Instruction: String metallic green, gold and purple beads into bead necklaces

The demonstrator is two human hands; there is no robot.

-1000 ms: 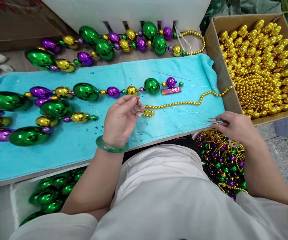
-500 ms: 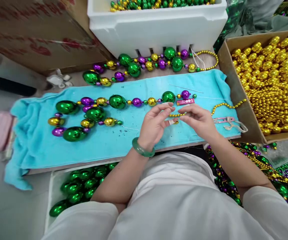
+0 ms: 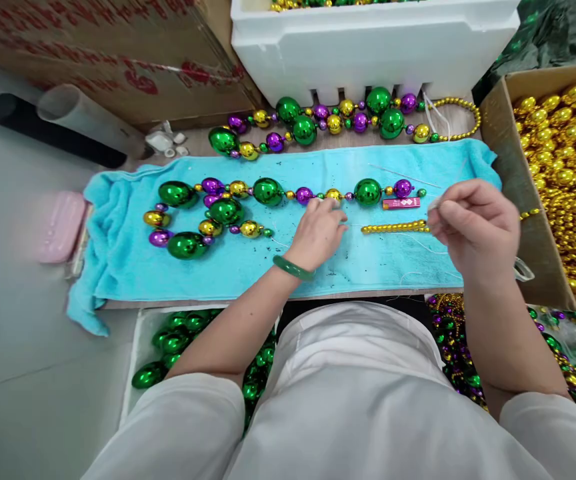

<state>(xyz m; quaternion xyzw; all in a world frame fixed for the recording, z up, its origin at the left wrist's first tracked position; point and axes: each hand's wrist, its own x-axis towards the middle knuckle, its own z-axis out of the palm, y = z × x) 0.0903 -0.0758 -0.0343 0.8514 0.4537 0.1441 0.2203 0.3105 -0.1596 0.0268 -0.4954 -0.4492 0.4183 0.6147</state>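
Note:
My left hand (image 3: 319,232), a green bangle (image 3: 294,268) on its wrist, is palm-down over the near side of a bead garland (image 3: 268,192). Its bent fingers are beside a gold bead, and a thin thread (image 3: 354,225) runs from near its thumb to a straight row of small gold beads (image 3: 393,228). That row's other end goes into my right hand (image 3: 478,230), which is closed, thumb against forefinger. Green, purple and gold balls make up the garland, which curls round at the left. A pink lighter (image 3: 401,203) lies between garland and row.
A blue towel (image 3: 133,280) covers the work surface. Behind it are another garland (image 3: 304,130) and a white foam box (image 3: 373,57). A carton (image 3: 543,253) of gold beads stands at right. Green balls (image 3: 173,343) fill a tray below the front edge.
My hands have moved apart, the right one rightward. The small gold beads now lie in a straight row between them. The whole view has shifted leftward.

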